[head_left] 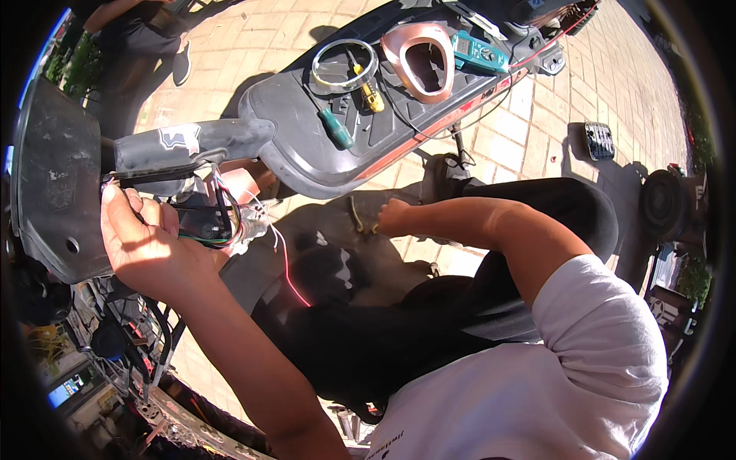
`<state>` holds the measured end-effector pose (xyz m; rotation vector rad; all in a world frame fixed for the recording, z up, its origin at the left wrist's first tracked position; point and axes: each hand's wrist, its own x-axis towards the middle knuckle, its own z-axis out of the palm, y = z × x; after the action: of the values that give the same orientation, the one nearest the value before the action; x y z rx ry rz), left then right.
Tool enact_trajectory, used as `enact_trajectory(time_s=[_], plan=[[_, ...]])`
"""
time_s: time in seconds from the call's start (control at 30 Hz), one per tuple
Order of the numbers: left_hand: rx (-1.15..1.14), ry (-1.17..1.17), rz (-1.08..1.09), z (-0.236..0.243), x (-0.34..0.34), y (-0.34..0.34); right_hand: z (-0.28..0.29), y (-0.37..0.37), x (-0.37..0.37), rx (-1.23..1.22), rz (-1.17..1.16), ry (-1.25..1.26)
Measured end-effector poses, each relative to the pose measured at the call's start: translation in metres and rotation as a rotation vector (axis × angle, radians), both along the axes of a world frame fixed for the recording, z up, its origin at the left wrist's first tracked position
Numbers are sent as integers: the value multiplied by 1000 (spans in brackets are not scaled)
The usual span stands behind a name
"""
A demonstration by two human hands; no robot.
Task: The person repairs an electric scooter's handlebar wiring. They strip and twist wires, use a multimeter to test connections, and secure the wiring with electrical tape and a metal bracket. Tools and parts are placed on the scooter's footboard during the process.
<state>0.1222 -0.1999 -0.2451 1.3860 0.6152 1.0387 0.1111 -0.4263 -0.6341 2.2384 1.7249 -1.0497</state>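
My left hand (149, 241) is at the scooter's dark front panel (57, 176), thumb and fingertips pinched at its edge. What lies in that pinch is too small to make out. Beside the palm, a bundle of coloured wires (226, 207) hangs below the black stem cover (195, 142), partly wrapped in clear plastic. A loose red wire (287, 264) trails from it toward my dark trousers. Lower and to the right, my right hand (393, 218) is closed beside my knee on what looks like yellow-handled pliers (356, 215); their jaws cannot be made out.
On the scooter's black footboard (299, 142) lie a green screwdriver (336, 128), a yellow-handled tool (372, 96), a silver ring (345, 87), a copper-coloured bezel (395, 54) and a teal meter (479, 54) with a red lead. Another person (138, 38) is at the upper left.
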Motion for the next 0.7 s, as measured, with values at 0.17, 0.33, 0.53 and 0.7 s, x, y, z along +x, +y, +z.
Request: enact_trajectory(time_s=[0.17,0.33,0.53,0.7], plan=[[-60,-73,-88,0,-6,3,-76,24,-33,135,-138,-218],[-24,-84,-164,3,-15,9,-94,32,-29,91,-63,-215],[-52,-177,-272,-11,-15,17,16,17,-8,126,-391,363],[-108,-156,-249,-4,-11,6,253,0,72,-197,-463,905]])
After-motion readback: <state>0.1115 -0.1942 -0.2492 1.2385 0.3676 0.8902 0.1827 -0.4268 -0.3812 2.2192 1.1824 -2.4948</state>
